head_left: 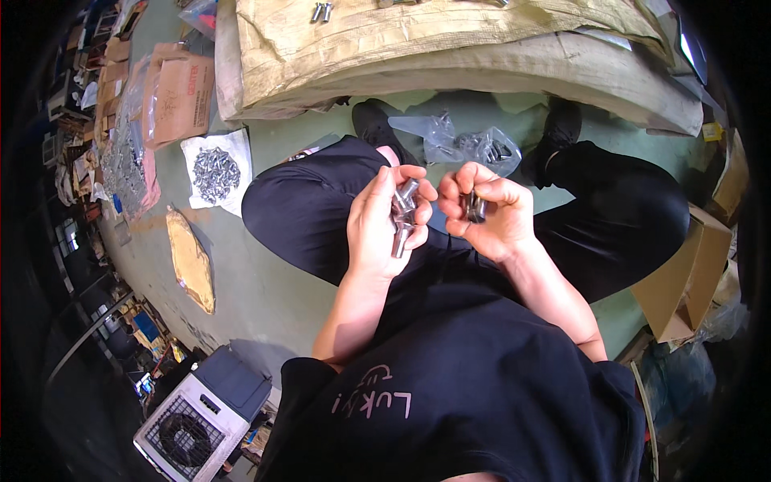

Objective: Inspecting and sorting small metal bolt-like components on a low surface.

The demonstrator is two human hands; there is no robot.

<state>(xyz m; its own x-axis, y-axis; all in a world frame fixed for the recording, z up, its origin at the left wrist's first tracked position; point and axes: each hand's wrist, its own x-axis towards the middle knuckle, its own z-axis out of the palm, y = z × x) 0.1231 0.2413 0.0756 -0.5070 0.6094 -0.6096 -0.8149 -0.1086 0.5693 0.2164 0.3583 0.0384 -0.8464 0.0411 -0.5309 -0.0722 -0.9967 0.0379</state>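
I sit with my legs in black trousers spread over a green floor. My left hand [384,221] is closed around several silvery metal bolts [401,215], their ends sticking out between my fingers. My right hand [490,210] is curled around a few dark metal nuts [475,207], held close beside the bolts. Both hands hover over my lap, almost touching each other. Just beyond them, between my feet, lies a clear plastic bag [466,145] with more metal parts inside.
A white sheet with a heap of bolts [215,173] lies on the floor at left, beside cardboard boxes [183,92]. A low table under tan sacking [450,48] curves in front. A brown box [691,273] stands right; a fan unit [193,430] lower left.
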